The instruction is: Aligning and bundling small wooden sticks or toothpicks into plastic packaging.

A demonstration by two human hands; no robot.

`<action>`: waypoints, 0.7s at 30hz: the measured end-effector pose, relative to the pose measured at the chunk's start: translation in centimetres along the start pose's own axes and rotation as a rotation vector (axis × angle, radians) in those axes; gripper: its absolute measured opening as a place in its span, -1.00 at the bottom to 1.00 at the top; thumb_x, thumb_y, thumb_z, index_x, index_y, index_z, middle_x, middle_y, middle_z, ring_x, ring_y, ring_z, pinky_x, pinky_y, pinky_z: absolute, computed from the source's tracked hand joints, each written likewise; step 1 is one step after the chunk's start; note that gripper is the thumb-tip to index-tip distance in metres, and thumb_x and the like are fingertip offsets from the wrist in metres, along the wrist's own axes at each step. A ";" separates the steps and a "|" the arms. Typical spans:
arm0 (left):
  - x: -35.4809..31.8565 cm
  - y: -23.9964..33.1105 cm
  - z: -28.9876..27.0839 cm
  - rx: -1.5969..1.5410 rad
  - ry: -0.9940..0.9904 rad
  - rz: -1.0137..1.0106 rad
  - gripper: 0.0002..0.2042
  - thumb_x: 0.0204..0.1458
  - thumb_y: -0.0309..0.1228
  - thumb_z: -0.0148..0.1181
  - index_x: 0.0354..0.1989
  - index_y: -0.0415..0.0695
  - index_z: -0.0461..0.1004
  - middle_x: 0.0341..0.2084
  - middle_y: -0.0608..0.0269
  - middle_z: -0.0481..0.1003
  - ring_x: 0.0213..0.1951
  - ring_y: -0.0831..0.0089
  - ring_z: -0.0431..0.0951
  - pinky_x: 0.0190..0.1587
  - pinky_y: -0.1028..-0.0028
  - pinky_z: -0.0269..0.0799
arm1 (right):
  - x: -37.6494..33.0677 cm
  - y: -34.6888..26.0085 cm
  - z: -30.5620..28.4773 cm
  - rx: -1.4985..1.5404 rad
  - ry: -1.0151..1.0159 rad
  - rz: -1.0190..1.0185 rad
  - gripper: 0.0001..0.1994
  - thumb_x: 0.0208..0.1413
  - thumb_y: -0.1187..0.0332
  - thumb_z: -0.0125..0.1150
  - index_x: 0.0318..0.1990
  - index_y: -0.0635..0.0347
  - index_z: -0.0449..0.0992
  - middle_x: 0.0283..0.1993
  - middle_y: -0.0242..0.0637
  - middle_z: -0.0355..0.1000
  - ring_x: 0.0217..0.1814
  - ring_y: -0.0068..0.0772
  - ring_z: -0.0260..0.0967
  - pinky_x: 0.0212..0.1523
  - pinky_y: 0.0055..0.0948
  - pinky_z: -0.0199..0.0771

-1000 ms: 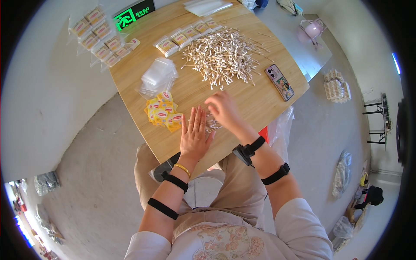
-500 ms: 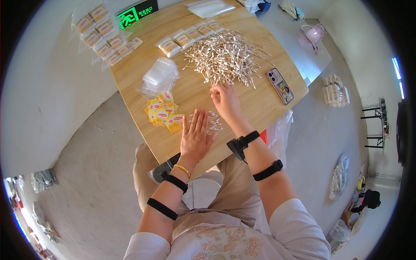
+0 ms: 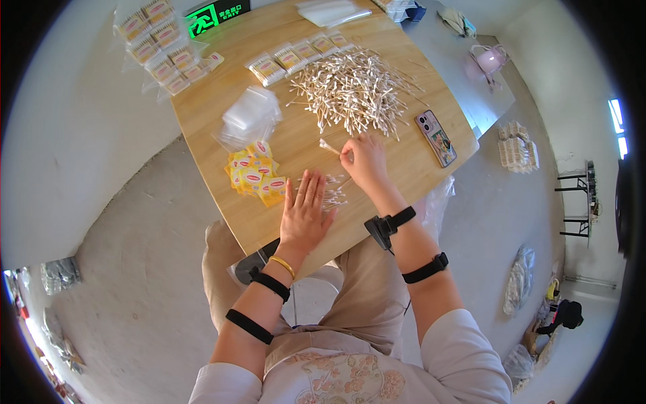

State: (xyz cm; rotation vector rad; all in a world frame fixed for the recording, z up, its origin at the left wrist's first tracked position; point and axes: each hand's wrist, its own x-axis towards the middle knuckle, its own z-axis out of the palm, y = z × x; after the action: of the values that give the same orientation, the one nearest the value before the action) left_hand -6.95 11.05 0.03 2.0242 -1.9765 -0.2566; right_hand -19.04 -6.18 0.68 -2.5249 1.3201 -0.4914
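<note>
My right hand [image 3: 365, 161] pinches a few cotton swabs [image 3: 328, 146] between thumb and fingers; their white tips point to the left. Just beyond it spreads a large heap of loose cotton swabs [image 3: 353, 91]. My left hand [image 3: 305, 215] lies flat on the table with its fingers stretched out, beside and partly over a small row of swabs [image 3: 333, 196]; the palm hides part of that row. Left of these fingers is a spread of yellow printed cards [image 3: 254, 176], and beyond them a stack of clear plastic bags [image 3: 249, 114].
Several filled swab packs [image 3: 267, 69] line the far side of the wooden table [image 3: 202, 128]. A phone [image 3: 436, 138] lies near its right edge. Bagged packs [image 3: 151, 40] stand at the far left by a lit green sign [image 3: 214, 19]. More clear film [image 3: 331, 11] lies at the back.
My right hand has drawn back from the heap's near edge, toward me and slightly right, with a few cotton swabs now showing in its fingers. My left hand stays in place.
</note>
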 end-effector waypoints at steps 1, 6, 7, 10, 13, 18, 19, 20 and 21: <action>0.0 0.0 0.1 -0.003 0.000 0.002 -0.26 0.22 -0.02 -0.01 0.46 -0.20 -0.01 0.45 0.10 0.02 0.50 0.20 -0.10 0.49 -0.02 -0.28 | -0.6 -0.1 -0.2 -0.003 0.000 0.002 -0.89 -0.10 0.37 0.36 -0.44 0.05 0.52 -0.23 -0.26 0.39 -0.02 -0.11 0.34 -0.04 -0.13 0.33; -0.1 0.1 -0.1 -0.002 0.096 0.023 -0.27 0.22 -0.03 0.01 0.45 -0.20 0.02 0.45 0.10 0.04 0.49 0.20 -0.08 0.48 -0.04 -0.26 | -2.2 -2.0 -1.5 0.235 -0.106 -0.239 -0.88 -0.09 0.41 0.34 -0.37 0.05 0.53 -0.31 -0.25 0.39 -0.08 -0.10 0.37 -0.05 -0.13 0.35; -0.1 0.1 0.0 -0.001 0.096 0.022 -0.27 0.22 -0.03 0.01 0.45 -0.20 0.02 0.45 0.10 0.04 0.49 0.20 -0.08 0.48 -0.04 -0.26 | -1.7 -2.0 -1.3 0.237 -0.105 -0.240 -0.88 -0.09 0.41 0.34 -0.37 0.05 0.53 -0.31 -0.25 0.39 -0.08 -0.10 0.37 -0.05 -0.13 0.35; 0.1 0.2 0.1 0.009 0.042 0.014 -0.28 0.22 -0.02 0.00 0.44 -0.20 0.04 0.45 0.10 0.04 0.49 0.21 -0.08 0.48 -0.05 -0.27 | 1.4 -1.3 -0.4 0.282 0.003 -0.121 -0.88 -0.07 0.42 0.33 -0.34 0.07 0.54 -0.31 -0.25 0.43 -0.10 -0.09 0.39 -0.04 -0.14 0.37; 0.2 0.0 0.2 0.027 0.039 0.013 -0.29 0.22 -0.01 -0.02 0.44 -0.20 0.05 0.45 0.11 0.03 0.49 0.23 -0.09 0.48 -0.05 -0.27 | 4.0 -1.8 0.6 0.214 0.099 -0.078 -0.90 -0.04 0.42 0.33 -0.34 0.08 0.54 -0.28 -0.24 0.47 -0.09 -0.09 0.41 -0.02 -0.14 0.39; 0.2 0.1 0.3 0.024 0.032 -0.002 -0.29 0.24 0.02 -0.06 0.44 -0.20 0.05 0.45 0.11 0.04 0.50 0.21 -0.10 0.48 -0.04 -0.29 | 5.1 -2.6 1.9 0.065 0.022 0.037 -0.88 -0.03 0.40 0.35 -0.34 0.11 0.53 -0.27 -0.22 0.49 -0.08 -0.09 0.43 -0.02 -0.14 0.41; 0.1 0.1 0.2 0.026 0.033 -0.005 -0.29 0.24 0.02 -0.06 0.44 -0.20 0.05 0.45 0.11 0.04 0.50 0.21 -0.10 0.48 -0.04 -0.29 | 4.9 -2.4 2.2 0.067 0.021 0.034 -0.88 -0.03 0.40 0.35 -0.34 0.11 0.53 -0.27 -0.22 0.49 -0.08 -0.09 0.43 -0.02 -0.14 0.41; 0.0 0.1 0.1 0.033 0.029 -0.005 -0.29 0.23 0.01 -0.06 0.44 -0.20 0.05 0.44 0.11 0.04 0.50 0.21 -0.11 0.48 -0.04 -0.29 | 4.5 -2.0 2.3 0.069 0.044 0.046 -0.88 -0.04 0.42 0.35 -0.34 0.12 0.53 -0.30 -0.21 0.49 -0.12 -0.09 0.44 -0.07 -0.15 0.43; 0.0 0.2 0.1 0.037 0.026 -0.002 -0.29 0.23 0.01 -0.06 0.44 -0.20 0.05 0.44 0.10 0.05 0.50 0.20 -0.11 0.48 -0.04 -0.30 | 4.1 -1.4 2.4 0.067 0.067 0.061 -0.88 -0.05 0.43 0.35 -0.35 0.13 0.52 -0.32 -0.21 0.49 -0.16 -0.09 0.45 -0.12 -0.16 0.44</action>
State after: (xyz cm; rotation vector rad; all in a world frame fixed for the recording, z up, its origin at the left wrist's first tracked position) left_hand -7.15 10.99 0.02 2.0415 -1.9773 -0.1947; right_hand -14.84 -8.58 -0.23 -2.4261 1.3755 -0.6023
